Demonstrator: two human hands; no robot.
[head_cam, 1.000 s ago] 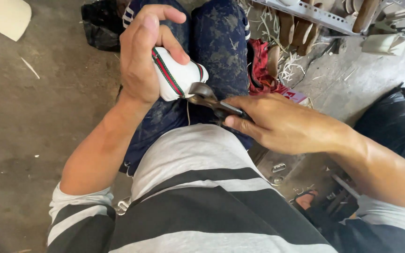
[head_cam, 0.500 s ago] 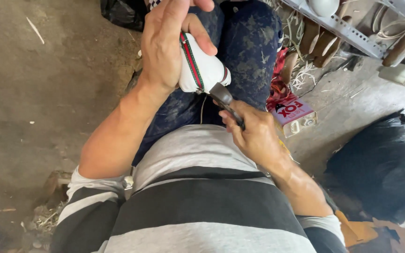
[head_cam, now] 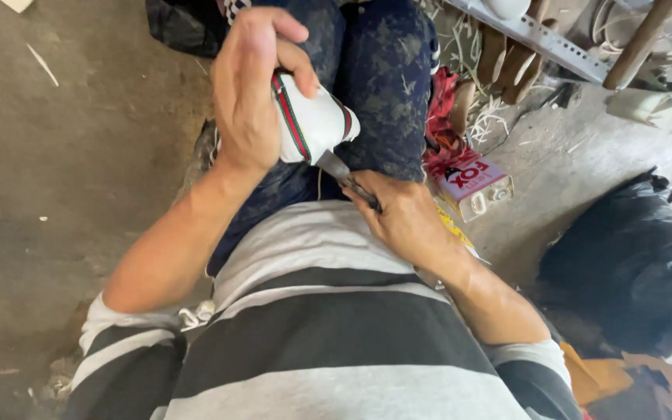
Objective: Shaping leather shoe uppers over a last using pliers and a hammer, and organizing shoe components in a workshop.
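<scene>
Grip of left hand [head_cam: 250, 93] around white shoe [head_cam: 316, 124], wrist bent

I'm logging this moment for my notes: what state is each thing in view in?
left hand: closed around the white shoe
white shoe: held up over the lap
right hand: gripping the metal tool
metal tool: tip against the shoe
black bag: slumped on the floor
small box: lying flat

Two hands are at work: the left hand [head_cam: 250, 93] wraps its fingers around one white shoe [head_cam: 313, 124], and the right hand [head_cam: 402, 218] closes its fingers on one metal tool [head_cam: 344, 175]. Beyond the right fingers lie one small carton [head_cam: 476, 187] and one black bag [head_cam: 631, 264].
</scene>
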